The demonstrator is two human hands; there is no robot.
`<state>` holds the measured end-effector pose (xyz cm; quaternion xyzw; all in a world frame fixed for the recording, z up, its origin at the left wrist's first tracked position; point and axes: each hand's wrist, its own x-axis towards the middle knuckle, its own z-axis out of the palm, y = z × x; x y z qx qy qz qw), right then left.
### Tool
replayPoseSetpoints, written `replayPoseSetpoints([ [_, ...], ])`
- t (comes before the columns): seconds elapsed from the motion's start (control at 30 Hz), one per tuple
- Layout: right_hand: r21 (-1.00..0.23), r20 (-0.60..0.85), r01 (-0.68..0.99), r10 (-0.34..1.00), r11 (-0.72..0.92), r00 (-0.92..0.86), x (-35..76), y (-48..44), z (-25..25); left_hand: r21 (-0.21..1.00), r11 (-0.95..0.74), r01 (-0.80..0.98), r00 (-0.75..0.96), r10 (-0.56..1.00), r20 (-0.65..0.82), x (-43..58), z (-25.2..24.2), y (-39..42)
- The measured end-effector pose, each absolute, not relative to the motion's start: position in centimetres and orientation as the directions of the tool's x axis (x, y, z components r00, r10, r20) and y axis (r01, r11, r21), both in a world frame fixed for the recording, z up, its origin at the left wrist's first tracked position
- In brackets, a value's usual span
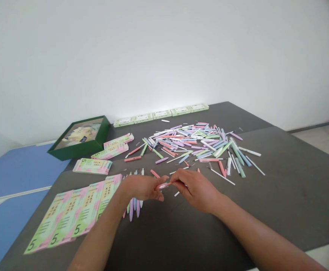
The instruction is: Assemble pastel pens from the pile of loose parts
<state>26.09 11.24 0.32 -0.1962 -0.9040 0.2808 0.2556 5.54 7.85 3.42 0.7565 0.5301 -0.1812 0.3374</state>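
Observation:
My left hand [144, 187] is closed on a pink pen [163, 186], holding it level above the table. The fingertips of my right hand [195, 188] are pinched together at the pen's right end; what exactly lies between them is hidden. Under my left wrist lies a row of pens [134, 207] in purple, blue, green and white, partly covered by the hand. Just beyond both hands spreads a wide pile of loose pen parts [192, 141], with coloured barrels and thin white refills.
Long cardboard sleeves [81, 209] marked 5 overlap at the left, with more stacked cartons [92, 166] behind them. A green box [96, 141] holding packets stands at the table's left edge. Several pale green boxes [162, 114] line the wall. The dark table [288, 195] extends right.

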Motion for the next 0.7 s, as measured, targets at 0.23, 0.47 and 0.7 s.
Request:
replayPoseSetpoints([
  [0.23, -0.510, 0.322, 0.303, 0.505, 0.805, -0.801, 25.8, 10.6, 0.5, 0.250, -0.176, 0.952, 0.299, 0.708, -0.639, 6.1, 3.8, 7.6],
  [0.47, -0.560, 0.265, 0.380, 0.593, 0.737, -0.760, 25.4, 10.0, 0.2, 0.227, -0.168, 0.959, 0.274, 0.742, -0.611, 6.3, 4.2, 7.6],
  [0.7, -0.595, 0.213, 0.410, 0.628, 0.691, -0.749, 25.4, 9.8, 0.6, 0.203, -0.168, 0.965, 0.260, 0.732, -0.630, 6.6, 4.4, 7.7],
])
